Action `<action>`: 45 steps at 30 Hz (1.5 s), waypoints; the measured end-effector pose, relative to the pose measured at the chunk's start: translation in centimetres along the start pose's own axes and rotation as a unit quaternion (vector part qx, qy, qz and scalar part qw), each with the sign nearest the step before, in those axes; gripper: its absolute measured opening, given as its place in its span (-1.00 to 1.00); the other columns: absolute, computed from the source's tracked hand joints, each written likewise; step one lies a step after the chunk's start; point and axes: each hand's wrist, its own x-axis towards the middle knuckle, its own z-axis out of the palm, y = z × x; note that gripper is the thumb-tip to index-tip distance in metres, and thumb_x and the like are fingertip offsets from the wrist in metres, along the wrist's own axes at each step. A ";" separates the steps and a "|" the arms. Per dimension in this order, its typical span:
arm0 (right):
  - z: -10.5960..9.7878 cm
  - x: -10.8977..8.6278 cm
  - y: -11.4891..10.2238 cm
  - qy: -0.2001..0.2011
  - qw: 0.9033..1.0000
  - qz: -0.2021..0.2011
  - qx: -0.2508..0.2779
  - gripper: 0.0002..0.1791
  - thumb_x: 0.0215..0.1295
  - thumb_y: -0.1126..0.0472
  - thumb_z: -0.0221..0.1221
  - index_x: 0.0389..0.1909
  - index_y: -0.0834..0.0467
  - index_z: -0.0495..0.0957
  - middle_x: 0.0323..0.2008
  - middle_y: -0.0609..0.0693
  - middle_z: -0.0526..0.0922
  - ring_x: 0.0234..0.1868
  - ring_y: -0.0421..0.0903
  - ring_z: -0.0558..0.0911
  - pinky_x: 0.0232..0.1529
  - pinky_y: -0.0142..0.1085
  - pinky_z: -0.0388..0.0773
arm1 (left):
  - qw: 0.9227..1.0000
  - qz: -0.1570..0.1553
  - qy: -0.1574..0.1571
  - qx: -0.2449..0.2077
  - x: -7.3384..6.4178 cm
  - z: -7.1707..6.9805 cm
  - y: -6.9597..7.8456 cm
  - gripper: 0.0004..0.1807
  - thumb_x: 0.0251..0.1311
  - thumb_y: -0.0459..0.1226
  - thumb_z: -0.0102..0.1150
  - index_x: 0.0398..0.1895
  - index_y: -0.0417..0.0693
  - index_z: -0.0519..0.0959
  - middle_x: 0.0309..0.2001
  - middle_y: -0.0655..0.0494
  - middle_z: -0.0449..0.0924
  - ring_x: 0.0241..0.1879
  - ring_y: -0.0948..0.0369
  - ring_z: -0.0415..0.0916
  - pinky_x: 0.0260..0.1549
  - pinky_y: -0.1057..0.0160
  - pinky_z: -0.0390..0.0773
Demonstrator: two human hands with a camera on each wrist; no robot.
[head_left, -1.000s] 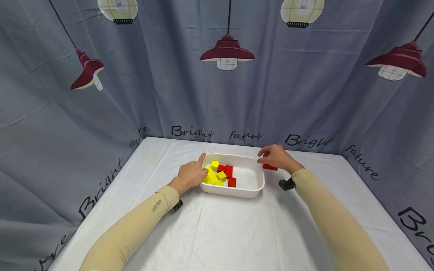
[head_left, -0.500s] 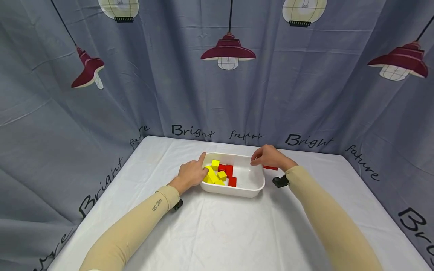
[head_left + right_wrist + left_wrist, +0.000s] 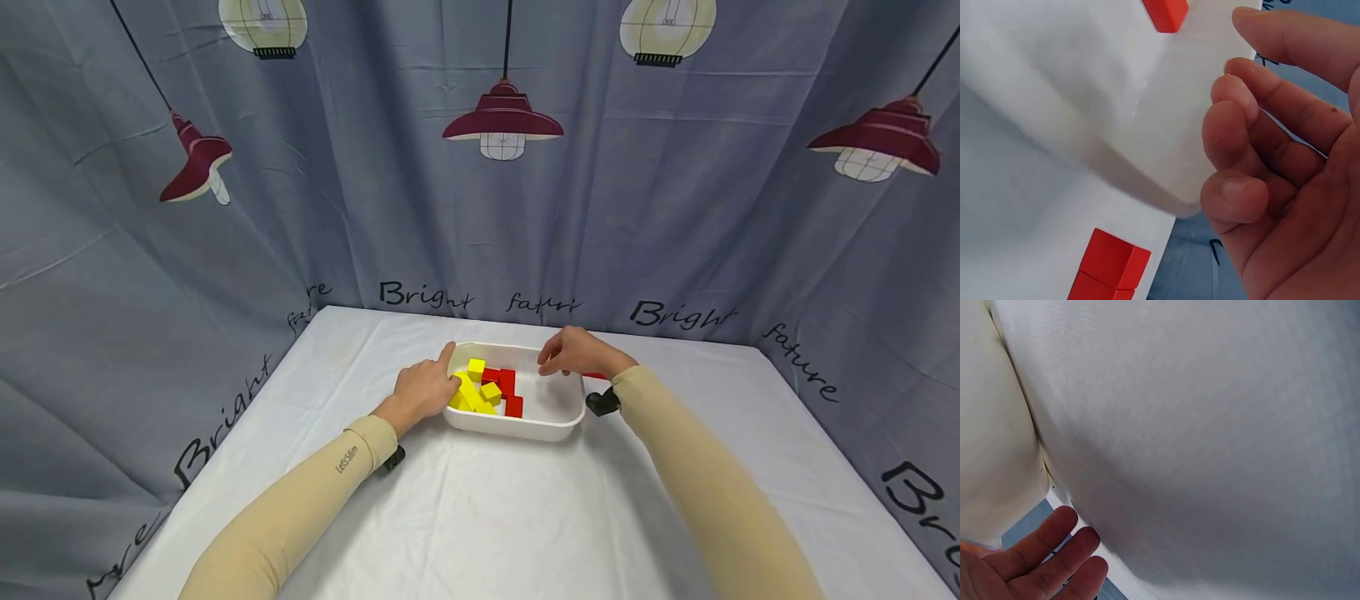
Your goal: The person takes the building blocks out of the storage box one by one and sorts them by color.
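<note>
A white rectangular plastic container (image 3: 517, 429) stands on the cloth. Yellow blocks (image 3: 476, 369) and red blocks (image 3: 507, 382) lie in its left half. My left hand (image 3: 422, 389) holds the container's left rim, thumb over the inside and index finger pointing along the edge. Three of its fingers (image 3: 1054, 569) stretch outside the container wall in the left wrist view. Above the container's right part is my right hand (image 3: 579, 352), loosely curled, with nothing visible between thumb and fingers. Red blocks (image 3: 1107, 262) outside the container are partly hidden behind this hand in the head view.
White cloth (image 3: 480, 508) covers the table. Beyond its far edge hangs a grey-blue curtain (image 3: 420, 217) printed with lamps. A black wrist device (image 3: 602, 402) sits beneath the right cuff.
My right hand has moved left, from beside the red blocks outside the container to above its inside. The left hand stays on the rim, and the blocks look unmoved.
</note>
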 end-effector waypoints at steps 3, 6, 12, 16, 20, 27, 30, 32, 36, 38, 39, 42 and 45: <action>0.2 0.3 -0.1 -0.013 1.000 0.002 -0.003 -0.80 0.22 0.11 0.39 -0.18 0.10 0.75 -0.29 0.03 0.69 -0.40 -0.04 0.54 -0.23 -0.15 0.55 | 1.000 0.000 0.002 0.000 0.0 0.1 -0.1 -0.23 0.38 0.02 -0.13 0.62 0.10 0.01 -0.09 -0.08 0.70 -0.30 0.09 0.58 -0.27 0.03 0.60; 0.6 0.7 -0.1 -0.031 0.999 0.005 -0.004 -0.84 0.23 0.09 0.38 -0.23 0.07 0.75 -0.35 0.02 0.67 -0.42 -0.06 0.54 -0.37 -0.27 0.45 | 1.000 -0.001 0.001 0.001 0.0 0.1 0.0 -0.23 0.38 0.02 -0.13 0.62 0.10 0.00 -0.09 -0.08 0.70 -0.30 0.09 0.58 -0.26 0.03 0.60; 1.1 1.4 -0.6 -0.065 0.998 0.008 -0.025 -0.88 0.23 0.09 0.37 -0.32 0.05 0.74 -0.46 0.01 0.62 -0.46 -0.04 0.50 -0.50 -0.36 0.32 | 1.000 -0.006 0.000 0.001 0.1 0.0 0.1 -0.23 0.38 0.02 -0.13 0.62 0.10 0.00 -0.05 -0.08 0.69 -0.25 0.07 0.61 -0.24 0.02 0.60; 1.4 1.9 -1.1 -0.090 0.995 0.005 -0.047 -0.87 0.23 0.08 0.37 -0.35 0.07 0.74 -0.53 0.02 0.59 -0.53 -0.04 0.45 -0.53 -0.36 0.29 | 1.000 -0.007 0.000 0.002 0.1 0.0 0.1 -0.23 0.38 0.03 -0.13 0.62 0.11 0.00 -0.03 -0.08 0.69 -0.22 0.06 0.62 -0.21 0.01 0.61; 1.9 2.4 -1.4 -0.106 0.992 0.016 -0.062 -0.84 0.22 0.05 0.38 -0.37 0.07 0.73 -0.58 -0.03 0.55 -0.57 -0.11 0.41 -0.52 -0.37 0.30 | 1.000 -0.007 -0.001 0.003 0.2 0.1 0.1 -0.23 0.38 0.04 -0.14 0.62 0.11 0.00 -0.05 -0.07 0.69 -0.24 0.07 0.61 -0.23 0.02 0.61; 2.8 3.0 -1.3 -0.118 0.991 0.044 -0.055 -0.78 0.18 0.00 0.39 -0.38 0.09 0.72 -0.57 -0.04 0.53 -0.49 -0.10 0.45 -0.45 -0.35 0.32 | 1.000 -0.004 0.005 0.006 0.2 0.0 0.1 -0.24 0.37 0.01 -0.13 0.61 0.10 0.02 -0.05 -0.09 0.70 -0.28 0.07 0.60 -0.25 0.01 0.60; 3.2 3.2 -1.2 -0.118 0.990 0.053 -0.054 -0.74 0.15 -0.03 0.41 -0.39 0.09 0.70 -0.57 -0.03 0.52 -0.48 -0.11 0.44 -0.43 -0.35 0.31 | 1.000 -0.003 0.005 0.005 0.1 -0.1 0.1 -0.24 0.37 0.01 -0.13 0.61 0.10 0.02 -0.04 -0.10 0.70 -0.29 0.07 0.60 -0.24 0.00 0.61; 3.4 3.4 -1.1 -0.117 0.990 0.055 -0.057 -0.72 0.14 -0.05 0.42 -0.41 0.09 0.69 -0.58 -0.03 0.49 -0.49 -0.12 0.42 -0.43 -0.35 0.30 | 1.000 -0.004 0.003 0.005 0.1 -0.1 0.1 -0.24 0.37 0.01 -0.13 0.61 0.10 0.02 -0.05 -0.10 0.70 -0.30 0.07 0.59 -0.25 0.01 0.61; 3.8 3.6 -1.0 -0.119 0.989 0.057 -0.061 -0.70 0.14 -0.06 0.42 -0.43 0.10 0.67 -0.59 -0.03 0.46 -0.49 -0.12 0.41 -0.43 -0.34 0.29 | 1.000 -0.005 -0.001 0.007 0.2 -0.1 0.1 -0.23 0.37 0.01 -0.14 0.62 0.10 0.00 -0.06 -0.09 0.70 -0.31 0.08 0.58 -0.26 0.02 0.60; 3.9 3.7 -1.0 -0.121 0.989 0.058 -0.059 -0.71 0.15 -0.04 0.42 -0.44 0.10 0.66 -0.59 -0.03 0.46 -0.49 -0.11 0.41 -0.43 -0.34 0.30 | 1.000 -0.005 -0.002 0.008 0.2 -0.1 0.1 -0.23 0.37 0.02 -0.14 0.62 0.10 0.00 -0.06 -0.09 0.70 -0.31 0.09 0.58 -0.26 0.02 0.60; 3.9 3.7 -1.0 -0.123 0.989 0.057 -0.058 -0.72 0.15 -0.03 0.42 -0.44 0.10 0.66 -0.59 -0.03 0.47 -0.48 -0.11 0.42 -0.43 -0.34 0.30 | 1.000 -0.006 -0.002 0.008 0.3 0.0 0.1 -0.23 0.37 0.02 -0.14 0.62 0.11 0.00 -0.06 -0.09 0.70 -0.32 0.09 0.57 -0.26 0.03 0.60; 3.9 3.6 -1.1 -0.126 0.989 0.055 -0.049 -0.77 0.17 0.02 0.41 -0.44 0.10 0.66 -0.58 -0.03 0.49 -0.47 -0.11 0.43 -0.41 -0.34 0.31 | 1.000 -0.007 -0.004 0.007 0.3 0.0 0.1 -0.22 0.37 0.02 -0.14 0.62 0.11 -0.01 -0.08 -0.09 0.70 -0.33 0.09 0.57 -0.27 0.03 0.59; 3.8 3.5 -1.1 -0.131 0.989 0.054 -0.043 -0.81 0.19 0.07 0.39 -0.44 0.10 0.65 -0.57 -0.02 0.49 -0.46 -0.10 0.44 -0.39 -0.34 0.31 | 1.000 -0.009 -0.007 0.007 0.3 -0.1 0.1 -0.22 0.37 0.03 -0.14 0.63 0.11 -0.01 -0.10 -0.08 0.70 -0.35 0.09 0.55 -0.28 0.04 0.59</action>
